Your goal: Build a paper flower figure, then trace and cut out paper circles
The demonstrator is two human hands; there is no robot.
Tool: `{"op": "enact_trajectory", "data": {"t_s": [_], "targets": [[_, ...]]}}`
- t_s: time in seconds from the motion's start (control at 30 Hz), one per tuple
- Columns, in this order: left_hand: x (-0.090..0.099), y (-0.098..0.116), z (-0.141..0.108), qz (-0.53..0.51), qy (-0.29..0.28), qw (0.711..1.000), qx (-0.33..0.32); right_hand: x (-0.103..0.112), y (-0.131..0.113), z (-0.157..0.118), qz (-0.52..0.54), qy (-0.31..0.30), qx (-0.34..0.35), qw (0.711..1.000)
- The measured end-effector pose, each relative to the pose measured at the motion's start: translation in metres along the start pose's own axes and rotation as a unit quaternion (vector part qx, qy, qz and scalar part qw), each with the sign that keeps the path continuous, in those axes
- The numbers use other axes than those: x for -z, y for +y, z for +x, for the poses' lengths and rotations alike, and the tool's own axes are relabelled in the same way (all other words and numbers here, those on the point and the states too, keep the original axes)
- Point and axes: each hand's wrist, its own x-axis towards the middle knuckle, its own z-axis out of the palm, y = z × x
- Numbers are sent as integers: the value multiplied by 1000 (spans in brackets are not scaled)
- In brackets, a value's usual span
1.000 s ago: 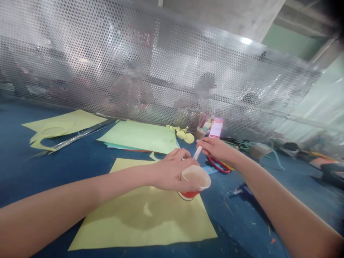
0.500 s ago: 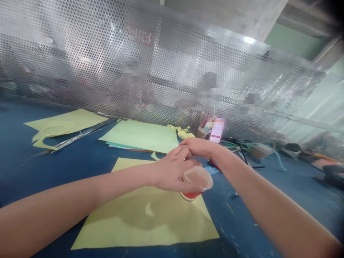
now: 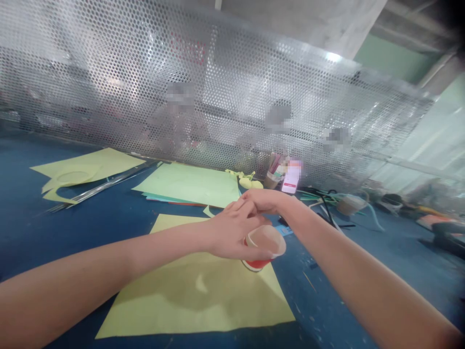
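My left hand (image 3: 236, 228) is closed around the left side of a red and white paper cup (image 3: 259, 264), thumb across its near side. The cup's open mouth faces up and toward me. It is over the right part of a yellow paper sheet (image 3: 189, 310); whether it rests on the sheet I cannot tell. Just behind the cup, my right hand (image 3: 267, 199) bends over at the wrist and meets the left fingers. Its own fingertips are hidden behind the left hand and cup, so anything in them is out of sight.
Green paper (image 3: 196, 182) lies stacked behind my hands. Cut yellow paper (image 3: 105, 160) and a metal ruler-like strip (image 3: 109, 184) are at left. A phone (image 3: 291, 177) leans beside a pen cup (image 3: 274, 174). Cords (image 3: 330, 206) lie at right; a perforated metal screen (image 3: 145, 72) stands behind.
Both hands and the cup keep nearly the same place. The whole view has shifted very slightly; no grip has visibly changed.
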Motion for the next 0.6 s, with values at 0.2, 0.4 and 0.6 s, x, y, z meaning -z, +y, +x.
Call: {"op": "enact_trajectory", "data": {"t_s": [0.2,0.4,0.6], "targets": [[1,1,0,-1,8,1000,-8,5,5,11,11,-16,12,1000],[3,2,-1,-11,12,1000,-13,5,1,10,4,-24,9,1000],[2,2,0,-12,12,1000,-5,3,-2,7,-7,-26,8,1000]]}}
